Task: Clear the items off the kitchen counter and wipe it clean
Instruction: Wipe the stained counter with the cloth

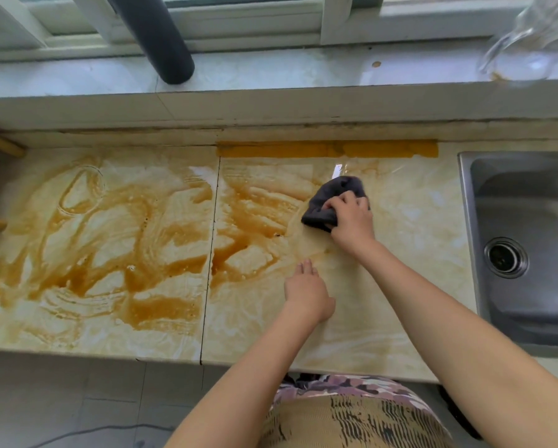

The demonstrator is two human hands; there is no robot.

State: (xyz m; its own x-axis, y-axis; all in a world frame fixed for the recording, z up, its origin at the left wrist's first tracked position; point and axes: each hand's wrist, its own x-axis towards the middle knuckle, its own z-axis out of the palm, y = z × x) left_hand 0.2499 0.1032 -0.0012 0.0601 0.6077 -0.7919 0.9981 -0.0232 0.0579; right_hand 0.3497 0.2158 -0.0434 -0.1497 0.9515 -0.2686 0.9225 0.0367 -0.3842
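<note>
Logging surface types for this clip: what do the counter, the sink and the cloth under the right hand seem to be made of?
Counter: glossy marble-look tile or stone, judging by veining, a straight seam and window glare. Sink: brushed stainless steel, grey with dull sheen. Cloth: soft dark grey fabric, possibly microfibre, bunched in the right hand.

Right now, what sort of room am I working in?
Most likely a home kitchen: a steel sink is set into a stone-look counter under a window ledge, and the right hand grips a dark cloth at the edge of a brown spill.
</note>
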